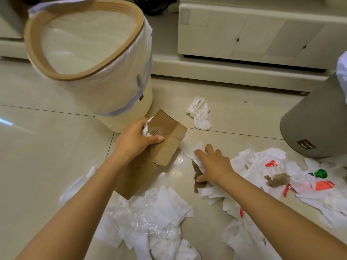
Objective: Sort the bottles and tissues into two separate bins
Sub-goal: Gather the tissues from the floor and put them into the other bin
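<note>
My left hand [136, 138] grips a torn piece of brown cardboard [165, 136] together with a crumpled white tissue, just in front of the cream bin [120, 102], which has a wooden rim and a white liner. My right hand [212, 165] rests on a white tissue [187, 150] on the floor, fingers curled over it. More white tissues lie around: a crumpled clump [200, 113] beyond the hands, a pile [150, 218] near my left forearm, and a spread [272, 166] to the right. A green bottle cap [320, 173] shows among the tissues at right. The grey bin [315, 124] stands at the far right.
A cream low cabinet [262, 30] with drawers runs along the back. Red and orange scraps [323, 185] and a brown paper scrap [278, 180] lie among the right-hand tissues. Clear plastic film [150, 228] sits in the front pile. The floor is glossy pale tile.
</note>
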Motion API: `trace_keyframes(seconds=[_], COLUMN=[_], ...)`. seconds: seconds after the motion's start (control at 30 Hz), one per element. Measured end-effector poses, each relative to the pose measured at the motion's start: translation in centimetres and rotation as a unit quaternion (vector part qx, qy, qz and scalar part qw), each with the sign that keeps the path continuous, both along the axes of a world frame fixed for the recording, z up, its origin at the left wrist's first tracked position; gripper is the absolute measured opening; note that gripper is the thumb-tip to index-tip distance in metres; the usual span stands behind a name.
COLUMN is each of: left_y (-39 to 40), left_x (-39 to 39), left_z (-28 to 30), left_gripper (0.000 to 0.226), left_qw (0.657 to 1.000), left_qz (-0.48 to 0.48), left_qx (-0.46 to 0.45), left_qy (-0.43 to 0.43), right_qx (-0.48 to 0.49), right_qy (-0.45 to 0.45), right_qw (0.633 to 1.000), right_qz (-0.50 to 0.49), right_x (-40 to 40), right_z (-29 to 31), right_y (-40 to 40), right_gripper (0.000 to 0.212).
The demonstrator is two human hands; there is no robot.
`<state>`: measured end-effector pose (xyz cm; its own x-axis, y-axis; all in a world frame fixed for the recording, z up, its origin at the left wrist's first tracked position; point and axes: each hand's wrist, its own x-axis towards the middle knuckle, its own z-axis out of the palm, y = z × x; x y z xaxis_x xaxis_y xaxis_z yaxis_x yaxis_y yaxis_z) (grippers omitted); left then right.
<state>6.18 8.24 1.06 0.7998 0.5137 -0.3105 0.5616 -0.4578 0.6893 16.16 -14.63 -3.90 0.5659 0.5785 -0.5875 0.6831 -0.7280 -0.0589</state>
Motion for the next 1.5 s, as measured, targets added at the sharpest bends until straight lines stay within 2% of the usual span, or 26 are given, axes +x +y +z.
trace_keyframes(seconds=[0.17, 0.4, 0.53, 0.67, 0.73, 0.9, 1.03, 1.27, 1.33, 1.43, 1.5], left_y=[-0.7, -1.4, -1.4, -0.8, -0.5, 0.0, 0.4, 1.2, 1.4, 2.0, 2.4], left_x=[-0.4, -0.3, -0.6, -1.2, -1.5, -2.2, -2.9, -4.5, -4.8, -5.2, -5.3], left_z=[-0.1, 0.3, 0.6, 1.0, 1.4, 2.4, 3.2, 5.5, 6.7, 9.1, 10.9], left_gripper=[0.035, 0.042, 0.035, 0.035, 0.038, 0.048, 0.047, 0.052, 0.056, 0.047, 0.050], left_qw=[1.000, 0.999, 0.999, 1.000, 1.000, 1.000, 0.999, 0.997, 0.996, 0.995, 0.995], left_qz=[-0.012, -0.033, -0.035, -0.014, -0.007, 0.020, 0.036, 0.062, 0.071, 0.067, 0.064], left_qx=[0.002, 0.010, 0.007, 0.003, -0.002, -0.010, 0.001, 0.017, 0.029, 0.046, 0.053], left_qy=[0.016, 0.033, 0.019, 0.000, -0.005, -0.011, -0.018, -0.034, -0.041, -0.049, -0.062], right_qx=[-0.014, 0.051, 0.061, 0.137, 0.192, 0.286, 0.301, 0.324, 0.331, 0.349, 0.368], right_qy=[-0.002, 0.038, 0.056, 0.085, 0.073, 0.053, 0.019, -0.013, -0.016, -0.025, -0.028], right_qw=[1.000, 0.998, 0.996, 0.986, 0.977, 0.952, 0.950, 0.942, 0.940, 0.934, 0.927], right_qz=[0.009, 0.010, 0.021, -0.039, -0.062, -0.099, -0.087, -0.081, -0.078, -0.073, -0.071], right_x=[-0.7, -2.5, -2.9, -1.5, -0.6, 0.9, 1.0, 0.5, 0.3, 0.2, 0.2], right_z=[-0.5, -1.1, -0.8, 1.1, 2.8, 7.0, 8.8, 10.7, 11.7, 13.6, 15.0], right_y=[0.1, -0.4, -0.1, 0.7, 1.2, 2.6, 3.4, 4.2, 4.5, 5.2, 5.9], right_gripper=[0.084, 0.039, 0.014, 0.016, 0.024, 0.022, 0.026, 0.020, 0.019, 0.017, 0.017])
